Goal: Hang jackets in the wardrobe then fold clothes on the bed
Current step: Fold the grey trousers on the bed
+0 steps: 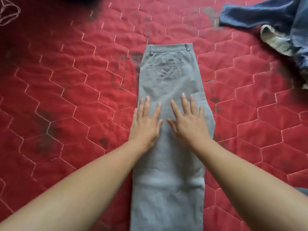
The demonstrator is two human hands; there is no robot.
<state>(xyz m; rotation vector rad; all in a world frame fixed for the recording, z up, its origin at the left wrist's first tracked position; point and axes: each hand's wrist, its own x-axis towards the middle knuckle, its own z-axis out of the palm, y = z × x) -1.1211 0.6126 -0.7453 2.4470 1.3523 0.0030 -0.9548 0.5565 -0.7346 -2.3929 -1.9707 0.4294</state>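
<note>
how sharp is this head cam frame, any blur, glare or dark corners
Head view: soft throughout, with smear worst toward the edges, as on the blue denim; the top left corner of the red quilt falls into dark; the light is flat, no glare, barely any shadow under the left hand and right hand pressed flat on the grey trousers.

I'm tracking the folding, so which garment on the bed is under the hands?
The grey trousers in the middle, with left hand and right hand flat on them; the blue jeans lie crumpled at top right, untouched.
</note>
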